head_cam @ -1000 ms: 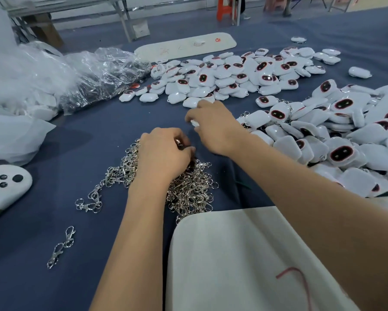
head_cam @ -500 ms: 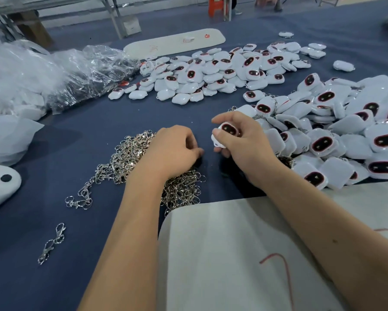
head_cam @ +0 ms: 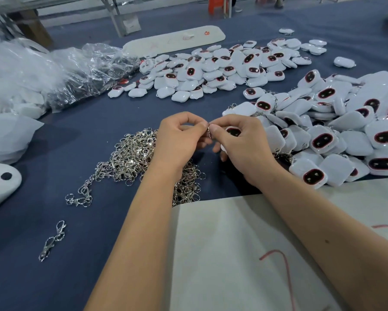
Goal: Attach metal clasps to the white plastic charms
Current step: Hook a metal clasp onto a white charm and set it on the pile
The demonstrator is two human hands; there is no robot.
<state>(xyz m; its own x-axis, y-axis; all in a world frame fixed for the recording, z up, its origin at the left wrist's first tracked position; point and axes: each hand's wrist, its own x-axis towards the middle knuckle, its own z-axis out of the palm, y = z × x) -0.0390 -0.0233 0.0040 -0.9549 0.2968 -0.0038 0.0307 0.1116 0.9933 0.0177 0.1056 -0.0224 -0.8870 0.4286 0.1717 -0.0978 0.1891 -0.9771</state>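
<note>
Metal clasp (head_cam: 208, 130) pinched between both hands; right hand (head_cam: 240, 142) cradles charm (head_cam: 233, 132).

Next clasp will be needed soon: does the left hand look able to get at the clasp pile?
Probably yes: the left hand hovers directly over the clasp pile with nothing between, though its fingers now pinch a clasp.

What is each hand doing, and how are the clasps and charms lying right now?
left hand: pinching a clasp
right hand: holding a charm, pinching the clasp too
clasp: between both hands
charm: in the right hand
clasp pile: loose, tangled
charm pile: heaped
</note>
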